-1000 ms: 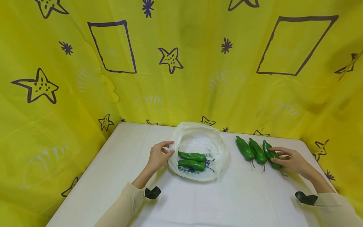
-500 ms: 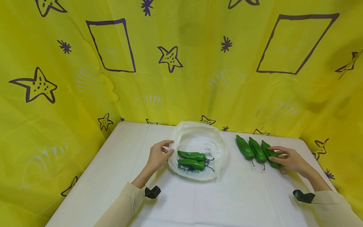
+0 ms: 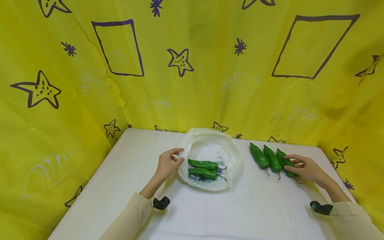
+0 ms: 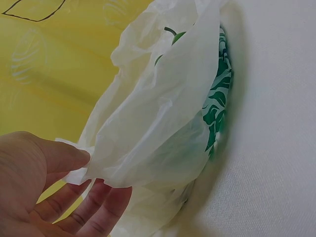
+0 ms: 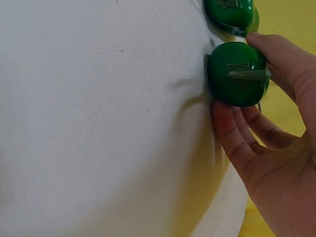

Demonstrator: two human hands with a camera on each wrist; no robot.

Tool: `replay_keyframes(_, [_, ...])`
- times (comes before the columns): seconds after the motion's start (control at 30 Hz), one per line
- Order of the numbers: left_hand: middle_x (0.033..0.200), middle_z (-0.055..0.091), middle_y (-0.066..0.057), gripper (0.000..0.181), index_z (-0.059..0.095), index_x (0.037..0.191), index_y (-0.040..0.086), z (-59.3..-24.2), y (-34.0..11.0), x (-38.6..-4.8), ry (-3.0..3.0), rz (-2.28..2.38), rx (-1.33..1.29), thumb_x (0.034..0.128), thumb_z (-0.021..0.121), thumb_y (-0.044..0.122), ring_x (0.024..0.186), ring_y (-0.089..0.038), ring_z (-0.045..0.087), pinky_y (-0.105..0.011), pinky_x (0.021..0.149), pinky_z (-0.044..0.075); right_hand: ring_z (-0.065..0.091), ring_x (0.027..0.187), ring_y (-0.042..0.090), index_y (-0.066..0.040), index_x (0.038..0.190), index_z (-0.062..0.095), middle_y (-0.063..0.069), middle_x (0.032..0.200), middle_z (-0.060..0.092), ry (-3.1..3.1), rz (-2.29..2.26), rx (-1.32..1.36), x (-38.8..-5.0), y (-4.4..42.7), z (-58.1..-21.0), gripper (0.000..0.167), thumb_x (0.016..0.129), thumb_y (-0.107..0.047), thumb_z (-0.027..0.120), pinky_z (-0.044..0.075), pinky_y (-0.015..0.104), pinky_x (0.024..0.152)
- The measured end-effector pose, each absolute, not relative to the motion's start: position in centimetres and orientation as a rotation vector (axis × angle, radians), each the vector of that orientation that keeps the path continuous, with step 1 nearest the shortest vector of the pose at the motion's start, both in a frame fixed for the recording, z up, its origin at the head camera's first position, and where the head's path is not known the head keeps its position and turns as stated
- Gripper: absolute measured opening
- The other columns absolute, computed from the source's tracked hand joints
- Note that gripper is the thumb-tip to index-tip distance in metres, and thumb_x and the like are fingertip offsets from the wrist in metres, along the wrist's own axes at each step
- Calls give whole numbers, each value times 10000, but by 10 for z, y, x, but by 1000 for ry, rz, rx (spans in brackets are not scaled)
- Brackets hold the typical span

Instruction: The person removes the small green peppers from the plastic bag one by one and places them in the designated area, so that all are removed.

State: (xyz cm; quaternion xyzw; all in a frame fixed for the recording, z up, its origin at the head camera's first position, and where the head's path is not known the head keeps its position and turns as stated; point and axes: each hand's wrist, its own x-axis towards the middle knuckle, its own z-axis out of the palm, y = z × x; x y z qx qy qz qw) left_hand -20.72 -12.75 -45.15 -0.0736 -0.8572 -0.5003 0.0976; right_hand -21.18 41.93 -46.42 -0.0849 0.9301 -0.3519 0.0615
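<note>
A white plastic bag (image 3: pixel 210 185) with its mouth folded wide stands at the table's centre. Two green peppers (image 3: pixel 202 173) lie side by side inside it, stems to the right. My left hand (image 3: pixel 166 164) pinches the bag's left rim; in the left wrist view the thumb and fingers have the thin film (image 4: pixel 143 118) between them. To the right, my right hand (image 3: pixel 310 170) grips the rightmost of three green peppers. Seen from its stem end in the right wrist view, that pepper (image 5: pixel 235 92) has the thumb on one side and fingers on the other, close to the tabletop.
Two more green peppers, the left one (image 3: pixel 259 156) and the middle one (image 3: pixel 272 158), lie just left of my right hand. A white cloth covers the table (image 3: pixel 222 216). Yellow patterned curtain (image 3: pixel 207 90) walls the back and both sides.
My right hand and the rightmost pepper have shifted slightly left, nearer the middle pepper, then stayed still. The left hand and the bag have not visibly moved.
</note>
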Motion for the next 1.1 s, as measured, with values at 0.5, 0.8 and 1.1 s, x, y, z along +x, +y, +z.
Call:
replay_keyframes(0.5, [1044, 703, -157, 334, 742, 1204, 47, -450, -129, -206, -2545, -1473, -224, 874, 776, 6, 721, -172, 656, -233, 544, 523, 635, 1053, 476, 36, 1412, 527, 386, 1266, 558, 2781, -974, -338, -216, 419, -453, 558, 979, -261, 717, 591, 341, 713])
replay_keyframes(0.8, [1049, 706, -155, 344, 739, 1210, 47, -450, -128, -206, -2559, -1465, -218, 871, 782, 8, 724, -171, 655, -233, 542, 519, 659, 1042, 463, 39, 1446, 465, 412, 1278, 541, 2727, -943, -415, -218, 421, -444, 602, 975, -235, 721, 586, 327, 674])
replay_keyframes(1.1, [1068, 706, -154, 354, 737, 1223, 64, -449, -130, -205, -2552, -1481, -224, 875, 781, 16, 744, -177, 654, -235, 550, 526, 655, 1040, 527, 29, 1460, 440, 421, 1296, 527, 2802, -823, -470, -221, 426, -426, 635, 973, -263, 724, 576, 574, 770])
